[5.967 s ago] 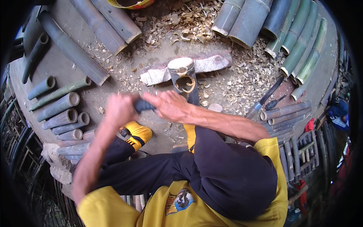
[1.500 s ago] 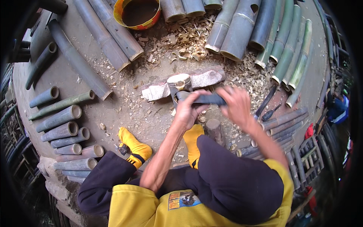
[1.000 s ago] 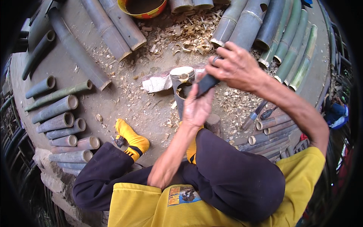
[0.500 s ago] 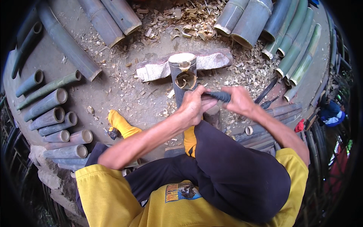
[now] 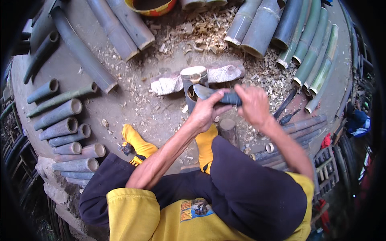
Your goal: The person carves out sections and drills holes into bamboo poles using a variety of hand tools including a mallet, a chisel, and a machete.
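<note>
A dark-skinned bamboo tube [image 5: 187,82] leans end-up against a whitish wood block [image 5: 167,86], with a hole cut in its side near the pale closed end. At that hole rests the curved blade of a knife [image 5: 201,92], its handle wrapped in dark cord. My right hand [image 5: 254,103] is closed round the handle's end, slightly blurred. My left hand [image 5: 204,111] is closed over the knife where blade meets handle, thumb on top. It hides part of the tube's lower side. My yellow-covered foot [image 5: 205,144] is just below the tube.
Wood chips [image 5: 201,34] are strewn around the block. Cut bamboo tubes [image 5: 64,125] lie in a row on the left, and green poles [image 5: 313,60] at the far right. A wooden stump [image 5: 228,130] and a dark-handled tool [image 5: 286,117] are right of my hands. A yellow-red basin [image 5: 155,10] stands far off.
The knife blade has turned up into view at the tube's hole; before, only its handle showed clearly. Both hands keep their hold. The whole view has shifted slightly, bringing in the basin.
</note>
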`<state>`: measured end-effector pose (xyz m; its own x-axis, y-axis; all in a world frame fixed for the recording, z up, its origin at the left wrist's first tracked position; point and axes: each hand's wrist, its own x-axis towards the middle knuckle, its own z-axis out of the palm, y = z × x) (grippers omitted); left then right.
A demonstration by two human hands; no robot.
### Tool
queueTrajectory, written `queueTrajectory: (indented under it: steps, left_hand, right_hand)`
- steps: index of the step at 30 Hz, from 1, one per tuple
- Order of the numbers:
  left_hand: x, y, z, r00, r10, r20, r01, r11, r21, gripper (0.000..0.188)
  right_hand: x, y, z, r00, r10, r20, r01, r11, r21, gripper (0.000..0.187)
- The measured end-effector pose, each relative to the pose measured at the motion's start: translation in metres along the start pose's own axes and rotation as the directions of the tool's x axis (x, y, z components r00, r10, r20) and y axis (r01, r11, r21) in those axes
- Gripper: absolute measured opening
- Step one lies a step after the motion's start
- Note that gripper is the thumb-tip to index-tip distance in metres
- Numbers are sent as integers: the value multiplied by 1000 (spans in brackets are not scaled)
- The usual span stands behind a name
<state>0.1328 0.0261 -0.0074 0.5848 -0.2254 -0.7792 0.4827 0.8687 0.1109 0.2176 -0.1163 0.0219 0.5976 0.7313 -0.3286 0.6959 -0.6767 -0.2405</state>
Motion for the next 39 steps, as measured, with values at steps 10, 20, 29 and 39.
queueTrajectory:
  steps: [10,20,29,39]
  left_hand:
    - [7,-8,-13,913,342,223,-60,652,-756,47]
    - [-66,-52,2,935,353,-4,-307,819,485,63]
    - [-101,-39,-102,957,279,-84,-77,521,850,40]
    - [-106,68,-131,828,555,81,25,-181,983,27]
  right_hand:
    - [155,-54,-71,720,-448,530,657,684,-316,11]
    - [-33,-55,-53,997,53,61,-76,868,491,55]
    - [37,-104,19,515,-821,244,760,570,312,19]
    - [81,-141,31,808,-564,169,441,770,462,28]
